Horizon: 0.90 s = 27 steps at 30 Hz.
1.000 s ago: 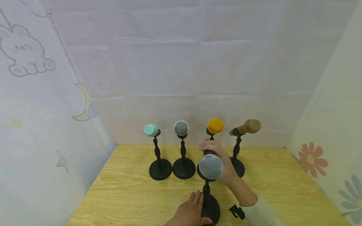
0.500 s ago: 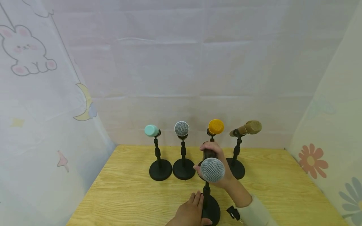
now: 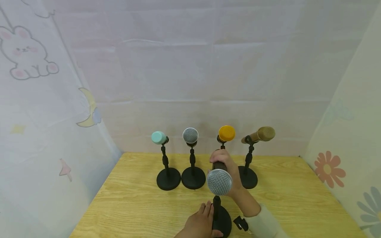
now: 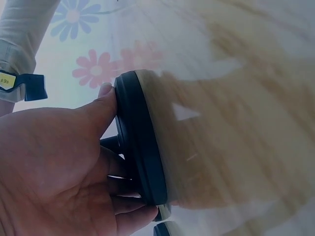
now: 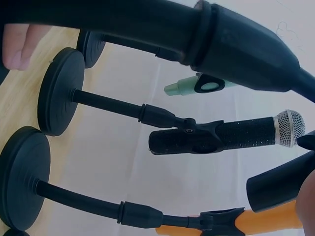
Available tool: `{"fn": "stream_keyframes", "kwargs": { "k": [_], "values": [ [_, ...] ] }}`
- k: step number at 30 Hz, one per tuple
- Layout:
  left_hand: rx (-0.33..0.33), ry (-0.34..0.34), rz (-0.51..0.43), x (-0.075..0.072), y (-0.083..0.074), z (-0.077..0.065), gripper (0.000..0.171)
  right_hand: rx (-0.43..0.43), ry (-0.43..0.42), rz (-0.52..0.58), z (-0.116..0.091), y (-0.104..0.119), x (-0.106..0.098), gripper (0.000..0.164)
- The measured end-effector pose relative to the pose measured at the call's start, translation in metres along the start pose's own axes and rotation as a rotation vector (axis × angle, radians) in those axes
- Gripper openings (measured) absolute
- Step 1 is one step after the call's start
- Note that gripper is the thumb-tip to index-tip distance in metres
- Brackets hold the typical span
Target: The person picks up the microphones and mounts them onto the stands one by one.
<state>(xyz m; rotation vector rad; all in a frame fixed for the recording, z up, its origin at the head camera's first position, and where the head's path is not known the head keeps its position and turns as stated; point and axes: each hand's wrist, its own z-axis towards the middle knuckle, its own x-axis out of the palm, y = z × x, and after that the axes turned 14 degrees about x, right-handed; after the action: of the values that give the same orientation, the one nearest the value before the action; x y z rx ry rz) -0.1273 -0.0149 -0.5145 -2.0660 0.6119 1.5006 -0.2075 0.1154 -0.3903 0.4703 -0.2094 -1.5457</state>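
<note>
In the head view, a microphone with a silver mesh head (image 3: 219, 182) and dark handle sits atop a black desk stand (image 3: 224, 219), tilted toward me. My right hand (image 3: 232, 169) grips the handle from behind, fingers wrapped over it. In the right wrist view the handle's black end (image 5: 278, 184) shows beside part of that hand, and the near stand's pole (image 5: 123, 27) crosses the top. My left hand (image 3: 197, 223) holds the stand's round base. The left wrist view has thumb and fingers on opposite edges of the base (image 4: 140, 142).
Behind stands a row of similar stands with a teal microphone (image 3: 159, 137), a silver-headed one (image 3: 190, 135), an orange one (image 3: 227, 133) and a gold one (image 3: 266, 134). A black device (image 3: 241, 223) hangs at the right sleeve (image 3: 265, 221). Printed cloth walls border the wooden table (image 3: 134, 205).
The microphone's head has swung slightly left and down. My right hand, its thumb spread out half a second ago, has moved slightly left with its arm. The left hand stays on the base.
</note>
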Motion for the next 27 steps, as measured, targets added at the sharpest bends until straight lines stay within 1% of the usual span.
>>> {"fn": "stream_keyframes", "kwargs": {
  "k": [6, 9, 13, 17, 21, 27],
  "values": [
    [-0.011, 0.025, -0.006, -0.005, -0.002, -0.001, 0.088, -0.034, -0.037, 0.045, 0.002, -0.001, 0.004, 0.033],
    [-0.005, 0.034, 0.005, -0.006, -0.003, 0.0, 0.088, -0.065, -0.059, 0.024, 0.004, -0.001, 0.004, 0.032],
    [0.019, 0.056, 0.095, -0.004, -0.003, 0.003, 0.087, -0.099, -0.073, 0.037, 0.007, -0.001, 0.005, 0.029],
    [0.039, 0.064, 0.185, -0.001, -0.003, 0.005, 0.088, -0.13, -0.103, 0.055, 0.008, 0.0, 0.006, 0.027],
    [0.036, 0.059, 0.199, 0.0, -0.003, 0.006, 0.086, -0.181, -0.133, 0.053, 0.01, 0.001, 0.007, 0.029],
    [0.037, 0.048, 0.191, -0.003, -0.004, 0.002, 0.084, -0.238, -0.149, 0.081, 0.013, 0.002, 0.006, 0.031]
  ]
}}
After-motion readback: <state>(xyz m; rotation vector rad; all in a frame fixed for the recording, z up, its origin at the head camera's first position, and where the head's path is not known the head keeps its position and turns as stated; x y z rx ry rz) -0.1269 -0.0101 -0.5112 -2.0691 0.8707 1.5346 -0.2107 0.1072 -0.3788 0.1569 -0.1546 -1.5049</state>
